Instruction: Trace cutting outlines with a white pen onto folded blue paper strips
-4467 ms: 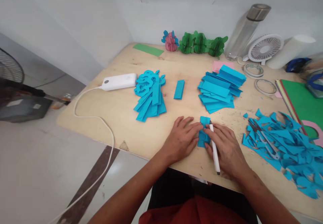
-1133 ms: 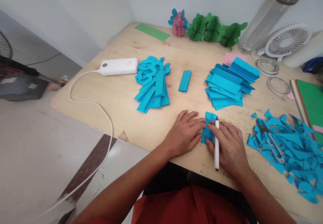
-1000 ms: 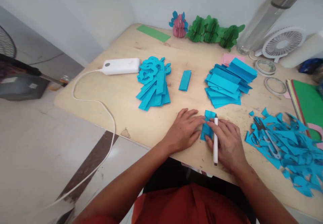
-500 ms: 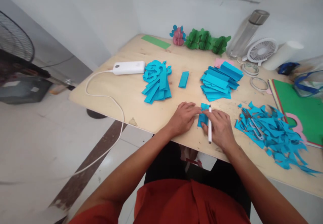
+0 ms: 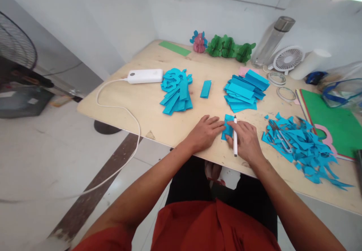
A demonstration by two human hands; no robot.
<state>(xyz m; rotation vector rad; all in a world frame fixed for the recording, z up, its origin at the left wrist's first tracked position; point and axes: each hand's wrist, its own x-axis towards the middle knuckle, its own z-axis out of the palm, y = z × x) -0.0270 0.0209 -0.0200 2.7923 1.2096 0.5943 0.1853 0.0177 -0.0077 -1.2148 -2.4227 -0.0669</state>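
Observation:
A small folded piece of blue paper point(image 5: 227, 127) lies on the table near its front edge, between my two hands. My left hand point(image 5: 206, 133) rests flat to its left, fingers stretched out and the tips touching the paper's side. A white marker point(image 5: 235, 143) is held in my right hand point(image 5: 249, 139), with a dark end pointing away from me. The thumb and fingertips of that hand also touch the paper's right side. Beyond my hands are a pile of folded blue strips point(image 5: 243, 90) and one single blue strip point(image 5: 205, 88).
Blue scraps point(image 5: 304, 145) with scissors point(image 5: 283, 136) among them lie at right, beside a green sheet point(image 5: 333, 119). Cut blue shapes point(image 5: 175, 92) adjoin a white power bank point(image 5: 145, 76), its cable hanging off the edge. A glass bottle point(image 5: 271, 41) and small fan point(image 5: 288, 59) stand behind.
My view has tilted up slightly and shifted. Both hands stay at the blue paper, the marker still in the right one; the left fingers have shifted slightly over the paper's edge.

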